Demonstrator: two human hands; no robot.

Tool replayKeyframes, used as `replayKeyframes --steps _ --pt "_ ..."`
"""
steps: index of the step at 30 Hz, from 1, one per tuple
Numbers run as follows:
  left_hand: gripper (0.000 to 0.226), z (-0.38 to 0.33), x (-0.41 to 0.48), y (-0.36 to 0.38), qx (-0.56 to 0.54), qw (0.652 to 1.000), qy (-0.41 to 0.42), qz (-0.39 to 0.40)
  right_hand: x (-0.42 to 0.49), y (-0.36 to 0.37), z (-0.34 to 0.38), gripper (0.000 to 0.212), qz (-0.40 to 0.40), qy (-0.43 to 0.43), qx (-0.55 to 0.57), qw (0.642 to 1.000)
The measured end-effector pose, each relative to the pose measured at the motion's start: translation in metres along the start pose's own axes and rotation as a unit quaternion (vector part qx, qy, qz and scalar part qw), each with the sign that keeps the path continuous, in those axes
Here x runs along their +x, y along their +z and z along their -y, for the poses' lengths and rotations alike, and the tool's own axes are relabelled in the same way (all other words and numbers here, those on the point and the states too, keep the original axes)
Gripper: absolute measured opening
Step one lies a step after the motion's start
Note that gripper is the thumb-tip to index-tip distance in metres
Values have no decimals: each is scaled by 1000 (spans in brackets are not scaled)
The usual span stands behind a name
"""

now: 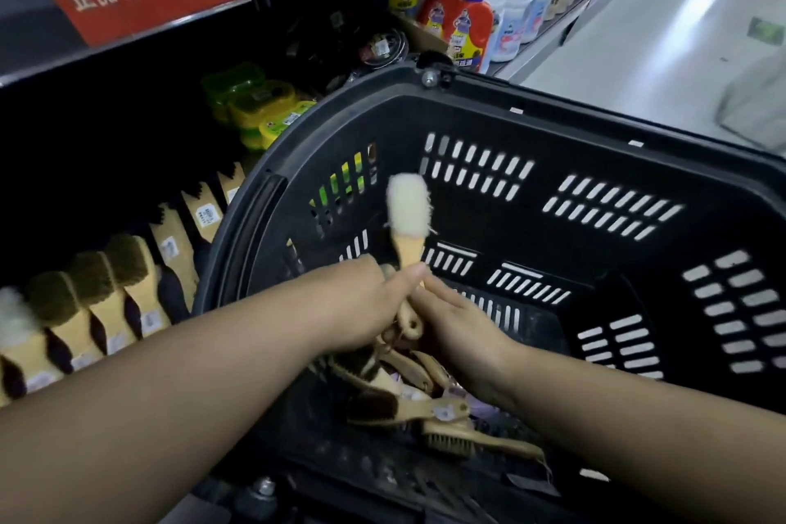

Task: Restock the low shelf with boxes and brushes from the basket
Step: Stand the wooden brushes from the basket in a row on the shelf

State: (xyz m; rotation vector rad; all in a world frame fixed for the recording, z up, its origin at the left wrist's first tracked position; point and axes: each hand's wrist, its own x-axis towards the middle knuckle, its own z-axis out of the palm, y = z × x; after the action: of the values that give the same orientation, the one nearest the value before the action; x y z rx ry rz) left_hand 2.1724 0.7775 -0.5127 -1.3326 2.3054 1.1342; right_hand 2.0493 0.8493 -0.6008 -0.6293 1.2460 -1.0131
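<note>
the left hand [365, 302] curls round the smooth wooden handle of a fluffy white-headed brush [407, 204], held upright over the slotted black plastic basket [553, 115]. the right hand [461, 315] reaches the handle; whether it grips, i cannot tell. bristly wooden brushes [408, 408] lie inside the basket.

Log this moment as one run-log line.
left hand: grips white-headed brush | right hand: open, beside it | basket: loose brushes inside | shelved brushes: in a row
</note>
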Motion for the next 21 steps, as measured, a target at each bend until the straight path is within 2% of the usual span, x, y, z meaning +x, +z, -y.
replayKeyframes --steps 3,8,11,13,14,16,17,18,19,21 --pt "59 1 1 -2 -101 994 8 -33 -14 14 19 32 52 -34 8 998" --pt "34 0 -1 -6 -236 969 -20 -74 -19 26 26 29 72 -47 44 995" --pt "23 1 -3 -9 -251 962 -4 -108 -14 27 23 21 118 -27 35 992" --pt "23 0 -1 -10 -258 956 4 -137 -10 21 16 8 153 -2 -6 988" --pt "24 0 0 -11 -268 952 5 -145 -9 16 11 6 159 4 -68 985" --pt "25 0 0 -9 -302 944 3 -130 -4 4 -4 24 131 23 -248 959" --pt "26 0 -1 -8 -319 941 3 -109 -2 -4 -12 45 94 53 -329 938" --pt "26 -1 -2 -7 -329 940 3 -88 -1 -9 -19 65 75 88 -362 925" --pt "26 -1 -3 -7 -337 938 3 -78 -1 -12 -24 77 78 115 -336 932" --pt "26 -1 -2 -9 -374 923 -9 -86 1 -22 -33 77 117 152 -172 966"
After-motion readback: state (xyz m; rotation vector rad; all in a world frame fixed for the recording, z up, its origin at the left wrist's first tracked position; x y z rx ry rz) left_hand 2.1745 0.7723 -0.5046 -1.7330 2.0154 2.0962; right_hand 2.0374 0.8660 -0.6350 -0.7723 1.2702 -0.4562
